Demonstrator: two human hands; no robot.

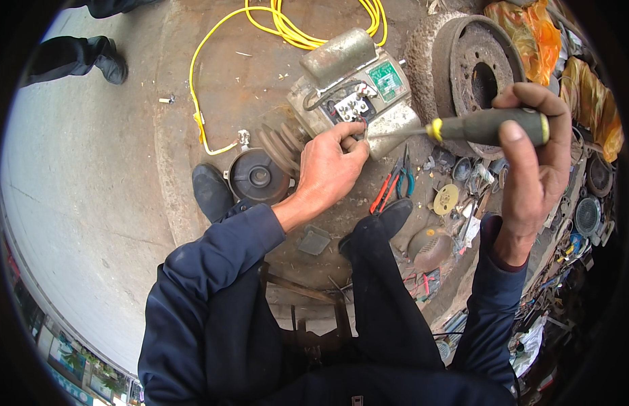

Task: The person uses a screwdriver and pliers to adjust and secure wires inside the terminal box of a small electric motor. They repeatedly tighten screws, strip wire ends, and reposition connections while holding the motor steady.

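In front of me stands an electric motor (392, 125) with a metal body, a green label plate and a cylindrical cover on top. Its white terminal block (351, 107) lies exposed, with dark wires beside it. My left hand (331, 162) pinches at the lower edge of the terminal block; what its fingertips hold is too small to name. A screwdriver (487, 127) with a dark handle and yellow ends is gripped in my right hand (534, 155). Its shaft points left across the motor's rounded side, close to my left fingertips.
A round metal end cover (258, 174) sits by my left shoe. Red-handled pliers (389, 186) lie near my right shoe. Yellow cable (284, 24) coils beyond the motor. A rusty wheel rim (480, 74) and scrap parts crowd the right. Another person's leg (71, 59) shows far left.
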